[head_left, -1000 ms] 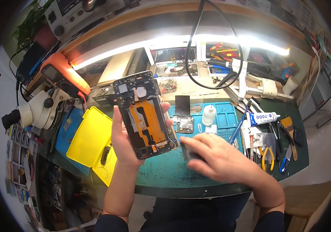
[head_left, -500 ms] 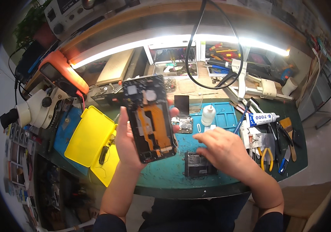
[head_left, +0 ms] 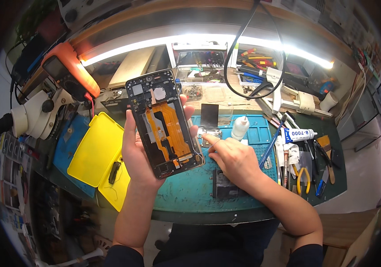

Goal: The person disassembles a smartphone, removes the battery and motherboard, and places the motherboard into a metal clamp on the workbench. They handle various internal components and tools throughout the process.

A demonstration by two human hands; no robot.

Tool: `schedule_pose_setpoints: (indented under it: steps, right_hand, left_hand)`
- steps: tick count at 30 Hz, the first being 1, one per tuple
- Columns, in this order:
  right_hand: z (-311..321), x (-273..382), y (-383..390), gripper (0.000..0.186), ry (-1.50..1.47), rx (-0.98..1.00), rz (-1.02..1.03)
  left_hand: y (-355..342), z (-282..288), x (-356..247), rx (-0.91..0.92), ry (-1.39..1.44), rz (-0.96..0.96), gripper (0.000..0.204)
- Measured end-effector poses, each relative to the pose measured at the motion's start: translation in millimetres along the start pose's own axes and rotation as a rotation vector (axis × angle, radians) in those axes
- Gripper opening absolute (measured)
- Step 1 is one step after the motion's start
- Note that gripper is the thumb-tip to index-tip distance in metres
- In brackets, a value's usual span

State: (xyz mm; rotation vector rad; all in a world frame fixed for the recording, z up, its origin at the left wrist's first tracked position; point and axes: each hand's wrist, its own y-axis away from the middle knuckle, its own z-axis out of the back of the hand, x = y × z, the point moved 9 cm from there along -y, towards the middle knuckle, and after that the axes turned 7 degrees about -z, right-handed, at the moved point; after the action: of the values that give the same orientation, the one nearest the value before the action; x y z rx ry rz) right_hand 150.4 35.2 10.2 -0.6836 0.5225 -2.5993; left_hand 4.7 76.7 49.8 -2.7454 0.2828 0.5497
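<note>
My left hand [head_left: 133, 153] grips an opened phone frame [head_left: 168, 131] from behind and along its sides. The frame is upright and slightly tilted, showing its inside: wide orange flex cables, black housing and pale pads. My right hand [head_left: 235, 162] is over the mat to the right of it. Its index finger stretches out onto a small phone circuit board [head_left: 212, 133], with the thumb apart below. A thin pale line shows by these fingers; what it is I cannot make out. Below the right hand lies a black phone part [head_left: 225, 187], partly covered by the wrist.
A white dropper bottle [head_left: 240, 128] stands on the blue work mat [head_left: 181, 196]. At left are an open yellow case [head_left: 93, 153], an orange multimeter [head_left: 72, 71] and a microscope [head_left: 30, 115]. A glue tube [head_left: 299, 135] and yellow-handled pliers [head_left: 304, 180] lie at right. A black cable loop [head_left: 227, 62] hangs ahead.
My right hand has moved left and its index finger now reaches onto the circuit board. The phone frame has shifted slightly left and up in my left hand.
</note>
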Motion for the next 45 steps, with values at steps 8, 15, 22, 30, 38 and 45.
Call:
schedule_pose_setpoints:
  steps: [8, 15, 22, 30, 38, 45]
  right_hand:
    - [13, 8, 1, 0.038, 0.057, -0.069, 0.136]
    - [136, 3, 74, 0.029, -0.014, -0.414, -0.056]
    - [221, -50, 270, 0.031, 0.810, -0.379, -0.593]
    - [245, -65, 290, 0.041, 0.077, -0.740, -0.882]
    - [150, 22, 39, 0.036, -0.008, -0.443, 0.138]
    - [100, 26, 9, 0.044, -0.042, -0.442, 0.229]
  left_hand:
    - [-6, 2, 6, 0.019, -0.024, 0.012, 0.077]
    - [-4, 8, 3, 0.015, -0.043, 0.003, 0.074]
    - [1, -4, 15, 0.064, 0.037, 0.076, 0.074]
    - [12, -15, 49, 0.155, 0.048, 0.283, 0.074]
    - [34, -9, 83, 0.147, -0.056, 0.454, 0.073]
    - [41, 21, 84, -0.031, -0.089, 0.468, 0.068]
